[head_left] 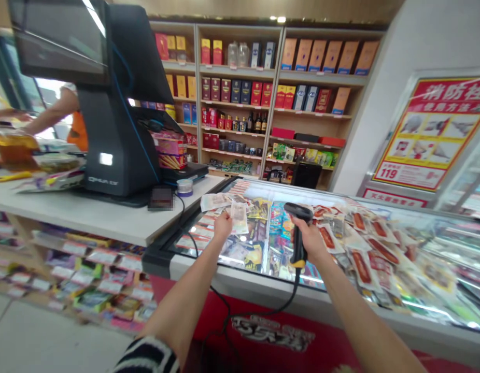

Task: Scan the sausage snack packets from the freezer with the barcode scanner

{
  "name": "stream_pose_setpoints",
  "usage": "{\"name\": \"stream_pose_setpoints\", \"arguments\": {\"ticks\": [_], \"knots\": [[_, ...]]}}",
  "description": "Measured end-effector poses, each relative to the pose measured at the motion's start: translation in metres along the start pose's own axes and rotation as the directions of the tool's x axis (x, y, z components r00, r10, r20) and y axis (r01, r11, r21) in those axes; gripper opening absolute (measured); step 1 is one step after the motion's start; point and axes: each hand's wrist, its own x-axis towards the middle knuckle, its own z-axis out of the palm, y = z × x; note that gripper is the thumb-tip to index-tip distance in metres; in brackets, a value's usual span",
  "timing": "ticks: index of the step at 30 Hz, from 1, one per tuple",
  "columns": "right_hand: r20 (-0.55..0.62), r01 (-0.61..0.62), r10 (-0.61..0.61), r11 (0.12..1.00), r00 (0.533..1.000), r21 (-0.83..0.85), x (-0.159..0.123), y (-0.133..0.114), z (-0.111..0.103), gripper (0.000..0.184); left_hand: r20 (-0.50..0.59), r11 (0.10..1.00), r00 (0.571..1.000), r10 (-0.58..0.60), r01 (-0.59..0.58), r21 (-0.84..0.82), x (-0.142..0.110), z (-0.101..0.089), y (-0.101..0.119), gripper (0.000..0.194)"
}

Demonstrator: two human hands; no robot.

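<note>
My right hand (313, 239) is wrapped round the grip of a black handheld barcode scanner (299, 233) with a yellow tip at its base. The scanner's cable hangs over the freezer's front. Further left, my left hand (223, 225) pinches the edge of a small pale packet (239, 217), whose contents I cannot make out. Another pale packet (215, 201) lies just beyond that hand. Both hands are over the glass top of a chest freezer (209, 270). Packaged sausages (360, 265) are spread across the glass to the right of the scanner.
A counter (142, 225) at the left carries a cash register (119, 129), a snack box (172, 150) and a small round tub (184, 187). Another person's arm (55, 115) reaches in behind the register. Shelves of boxed bottles (236, 90) line the back wall.
</note>
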Motion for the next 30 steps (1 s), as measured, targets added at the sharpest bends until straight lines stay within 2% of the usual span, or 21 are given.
{"name": "stream_pose_setpoints", "arguments": {"ticks": [2, 4, 6, 8, 9, 10, 12, 13, 15, 17, 19, 21, 24, 27, 30], "knots": [[-0.061, 0.041, -0.046, 0.996, 0.997, -0.079, 0.006, 0.011, -0.005, 0.028, -0.006, 0.998, 1.000, 0.002, -0.002, -0.056, -0.007, 0.002, 0.011, 0.013], [-0.090, 0.091, -0.108, 0.981, 0.990, -0.168, 0.012, 0.021, 0.000, 0.024, 0.043, 0.991, 0.999, 0.032, -0.027, -0.129, -0.024, 0.008, 0.027, 0.022], [-0.109, 0.147, -0.186, 0.943, 0.976, -0.297, 0.015, 0.030, 0.016, 0.025, 0.182, 0.976, 0.980, 0.075, -0.035, -0.214, -0.048, 0.017, 0.044, 0.027], [-0.085, 0.198, -0.257, 0.883, 0.963, -0.426, 0.014, 0.035, 0.036, 0.029, 0.356, 0.947, 0.927, 0.116, 0.006, -0.323, -0.071, 0.024, 0.058, 0.032], [-0.038, 0.236, -0.287, 0.850, 0.957, -0.472, 0.013, 0.036, 0.046, 0.030, 0.512, 0.868, 0.852, 0.107, 0.171, -0.466, -0.080, 0.026, 0.064, 0.035], [0.024, 0.284, -0.317, 0.811, 0.948, -0.511, 0.010, 0.037, 0.054, 0.031, 0.616, 0.782, 0.783, 0.089, 0.328, -0.530, -0.086, 0.027, 0.068, 0.034], [0.163, 0.376, -0.347, 0.737, 0.924, -0.562, 0.006, 0.037, 0.063, 0.032, 0.713, 0.600, 0.701, 0.018, 0.563, -0.568, -0.089, 0.024, 0.073, 0.027], [0.236, 0.420, -0.349, 0.703, 0.907, -0.574, 0.005, 0.037, 0.064, 0.032, 0.729, 0.532, 0.684, -0.026, 0.627, -0.570, -0.087, 0.021, 0.073, 0.024], [0.341, 0.480, -0.338, 0.640, 0.877, -0.600, 0.010, 0.035, 0.056, 0.031, 0.730, 0.442, 0.678, -0.091, 0.684, -0.580, -0.081, 0.014, 0.071, 0.020], [0.341, 0.474, -0.331, 0.549, 0.880, -0.688, 0.023, 0.032, 0.039, 0.030, 0.725, 0.408, 0.678, -0.122, 0.700, -0.586, -0.074, 0.006, 0.067, 0.018], [0.223, 0.362, -0.346, 0.416, 0.911, -0.834, 0.044, 0.029, 0.016, 0.033, 0.705, 0.418, 0.693, -0.150, 0.691, -0.590, -0.069, -0.003, 0.061, 0.017], [0.115, 0.227, -0.369, 0.279, 0.922, -0.933, 0.066, 0.027, -0.007, 0.034, 0.676, 0.451, 0.717, -0.173, 0.668, -0.592, -0.065, -0.010, 0.053, 0.018], [0.054, 0.095, -0.360, 0.096, 0.931, -0.991, 0.092, 0.028, -0.031, 0.029, 0.638, 0.480, 0.745, -0.193, 0.639, -0.601, -0.062, -0.019, 0.043, 0.018], [0.067, 0.063, -0.343, -0.024, 0.937, -0.998, 0.104, 0.034, -0.038, 0.031, 0.618, 0.475, 0.758, -0.210, 0.631, -0.613, -0.061, -0.021, 0.037, 0.017], [0.086, 0.058, -0.358, -0.089, 0.930, -0.994, 0.108, 0.039, -0.035, 0.031, 0.626, 0.459, 0.752, -0.209, 0.640, -0.616, -0.062, -0.017, 0.038, 0.016]]}}
